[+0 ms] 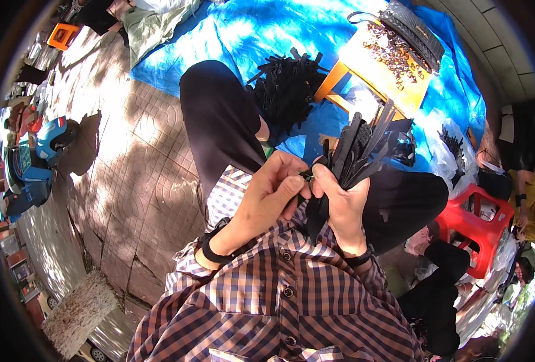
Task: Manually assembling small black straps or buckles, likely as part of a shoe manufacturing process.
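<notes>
My right hand [343, 202] is closed around a bundle of flat black straps [361, 148] that fan out upward above my lap. Its thumb and forefinger come together at a small dark shiny piece [307, 177], whose exact kind is too small to tell. My left hand [276, 190] pinches that same piece from the other side, fingertips nearly touching those of the right. More black straps [287, 87] lie heaped on the blue tarp [231, 36] beyond my knees. Many small shiny dark metal pieces [394, 51] are spread over the orange stool [409, 90].
A black bag [412, 33] rests on the far side of the orange stool. At the right stand a red plastic stool [478, 229] and clear plastic bags [454, 151], with other people nearby. Left lie paving, a parked blue scooter [32, 163] and a stone block [80, 314].
</notes>
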### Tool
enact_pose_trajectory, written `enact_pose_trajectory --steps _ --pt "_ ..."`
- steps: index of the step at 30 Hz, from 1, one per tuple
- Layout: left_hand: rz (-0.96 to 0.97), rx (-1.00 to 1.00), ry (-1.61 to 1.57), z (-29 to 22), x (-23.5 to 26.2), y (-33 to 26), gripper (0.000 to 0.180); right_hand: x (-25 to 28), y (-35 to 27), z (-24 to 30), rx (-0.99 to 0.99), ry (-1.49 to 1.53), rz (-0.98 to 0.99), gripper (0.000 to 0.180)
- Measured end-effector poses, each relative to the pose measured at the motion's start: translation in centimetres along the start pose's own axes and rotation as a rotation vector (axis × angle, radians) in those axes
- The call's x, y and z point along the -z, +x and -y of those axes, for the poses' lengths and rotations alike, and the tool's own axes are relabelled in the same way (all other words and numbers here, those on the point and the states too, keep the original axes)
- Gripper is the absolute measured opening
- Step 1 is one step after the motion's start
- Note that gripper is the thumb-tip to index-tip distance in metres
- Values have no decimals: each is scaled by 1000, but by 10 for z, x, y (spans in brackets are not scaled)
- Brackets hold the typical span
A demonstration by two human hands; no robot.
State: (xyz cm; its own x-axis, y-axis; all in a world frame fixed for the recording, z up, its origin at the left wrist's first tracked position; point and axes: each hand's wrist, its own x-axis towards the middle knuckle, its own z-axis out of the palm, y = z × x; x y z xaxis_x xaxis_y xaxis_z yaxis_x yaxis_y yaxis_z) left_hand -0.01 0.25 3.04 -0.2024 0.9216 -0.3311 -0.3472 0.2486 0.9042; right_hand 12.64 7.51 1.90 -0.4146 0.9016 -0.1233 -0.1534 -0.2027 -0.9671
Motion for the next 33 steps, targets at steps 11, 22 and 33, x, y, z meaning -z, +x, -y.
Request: enact_pose_trajectory --steps 11,22,33 --pt "258 121 -456 9 4 11 20 12 6 3 -3 33 -44 11" --pt "222 -142 -126 13 11 12 20 16 8 6 -330 262 103 22" --pt "261 143 -73 19 3 0 18 16 16 3 -152 211 -197 15"
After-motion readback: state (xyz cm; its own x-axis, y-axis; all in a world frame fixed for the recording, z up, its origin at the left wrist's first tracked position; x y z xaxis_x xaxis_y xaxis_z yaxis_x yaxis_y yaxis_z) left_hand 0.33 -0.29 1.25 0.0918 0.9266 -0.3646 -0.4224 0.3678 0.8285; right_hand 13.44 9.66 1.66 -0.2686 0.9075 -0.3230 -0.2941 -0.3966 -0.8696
